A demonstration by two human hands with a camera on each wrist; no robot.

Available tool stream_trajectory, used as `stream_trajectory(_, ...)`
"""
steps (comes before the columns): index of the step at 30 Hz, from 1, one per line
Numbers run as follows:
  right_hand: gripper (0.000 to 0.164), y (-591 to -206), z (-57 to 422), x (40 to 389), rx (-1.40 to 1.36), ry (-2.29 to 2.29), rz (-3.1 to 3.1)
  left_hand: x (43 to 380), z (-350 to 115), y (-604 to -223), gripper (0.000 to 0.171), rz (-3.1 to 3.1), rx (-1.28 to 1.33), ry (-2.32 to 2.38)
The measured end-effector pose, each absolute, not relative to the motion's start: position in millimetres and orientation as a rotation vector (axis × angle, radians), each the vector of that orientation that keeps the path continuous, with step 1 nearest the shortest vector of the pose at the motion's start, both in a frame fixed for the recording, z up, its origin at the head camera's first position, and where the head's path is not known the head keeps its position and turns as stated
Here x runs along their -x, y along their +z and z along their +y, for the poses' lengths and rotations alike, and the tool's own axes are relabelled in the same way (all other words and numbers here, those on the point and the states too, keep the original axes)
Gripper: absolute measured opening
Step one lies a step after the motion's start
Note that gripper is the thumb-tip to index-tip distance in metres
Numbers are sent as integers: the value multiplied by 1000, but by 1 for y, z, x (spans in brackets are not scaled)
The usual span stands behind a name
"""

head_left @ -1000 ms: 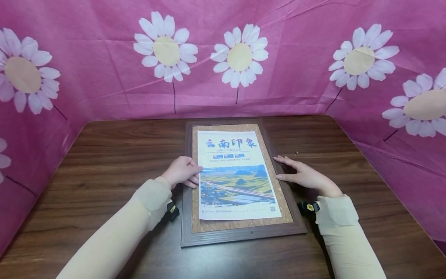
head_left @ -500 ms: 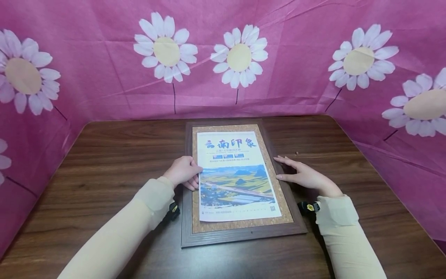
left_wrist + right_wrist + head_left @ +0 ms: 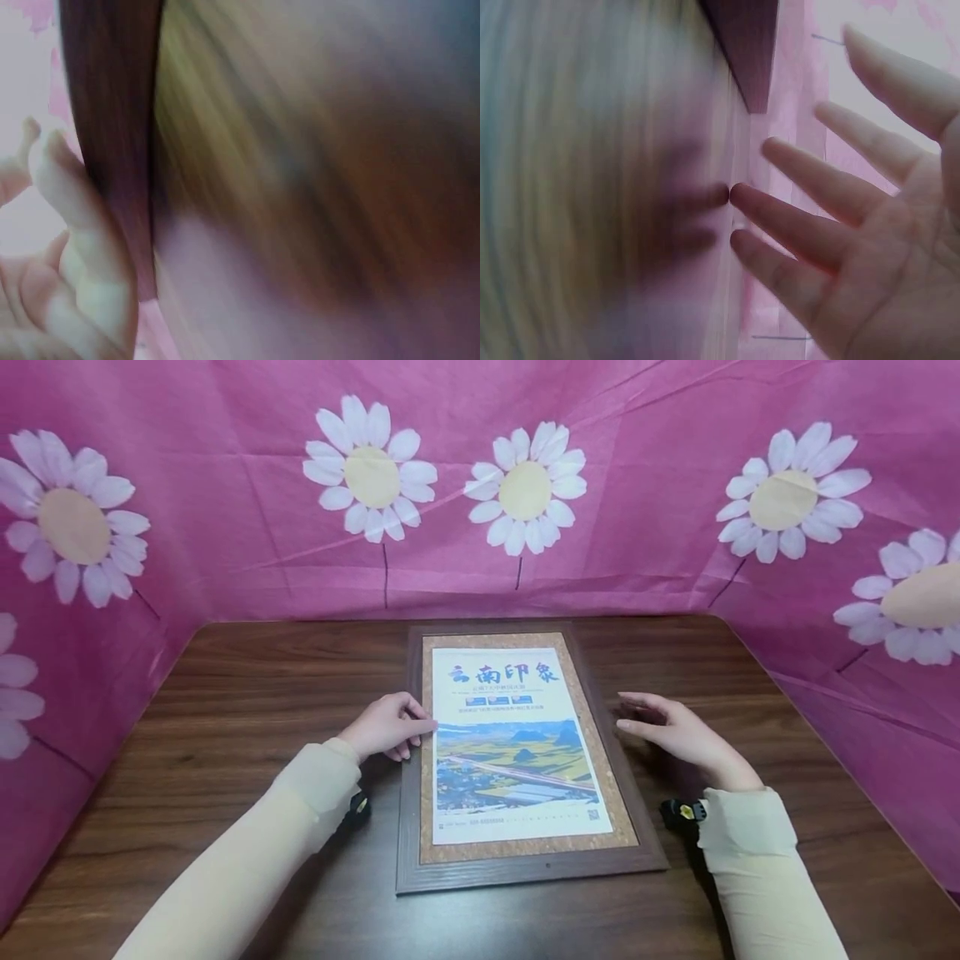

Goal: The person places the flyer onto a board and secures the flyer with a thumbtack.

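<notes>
A printed poster [image 3: 517,760] with a landscape picture and purple lettering lies on a cork board [image 3: 622,827] in a dark wooden frame [image 3: 525,881]. My left hand [image 3: 386,727] is at the frame's left side, its thumb tip by the poster's left edge. The other fingers are loosely bent over the frame's side. In the left wrist view, the hand [image 3: 75,262] is beside the frame's side [image 3: 120,112], with no poster visible between its fingers. My right hand [image 3: 690,739] hovers just right of the frame. Its fingers [image 3: 802,225] are spread and hold nothing.
The board lies on a brown wood-grain table [image 3: 247,693]. A pink cloth [image 3: 247,527] printed with white daisies hangs along the back and both sides. Black straps with small devices [image 3: 682,812] sit at the wrists.
My right hand has moved off the frame's right side, a little to the right. My left fingers have drawn back slightly from the board. The poster has slid slightly toward the near edge.
</notes>
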State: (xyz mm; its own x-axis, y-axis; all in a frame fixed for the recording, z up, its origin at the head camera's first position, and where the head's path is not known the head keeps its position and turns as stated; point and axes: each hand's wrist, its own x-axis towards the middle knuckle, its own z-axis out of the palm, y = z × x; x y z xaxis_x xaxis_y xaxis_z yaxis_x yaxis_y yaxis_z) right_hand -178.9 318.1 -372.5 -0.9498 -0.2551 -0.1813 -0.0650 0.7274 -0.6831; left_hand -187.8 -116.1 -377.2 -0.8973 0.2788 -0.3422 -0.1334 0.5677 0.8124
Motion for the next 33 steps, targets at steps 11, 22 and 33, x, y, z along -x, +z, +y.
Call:
stream_trajectory(11,54,-371,349,189,105,-1435,2600,199,-143,-388,57,2140,-45,1498)
stream_trajectory(22,32,-380,380,215,-96,-1661,2287,203,-147,-383,68,2127,-156,1351)
stream_trajectory(33,57,-383,361,229,-73,-1155,2513,203,-149,-381,66,2116,-186,1323)
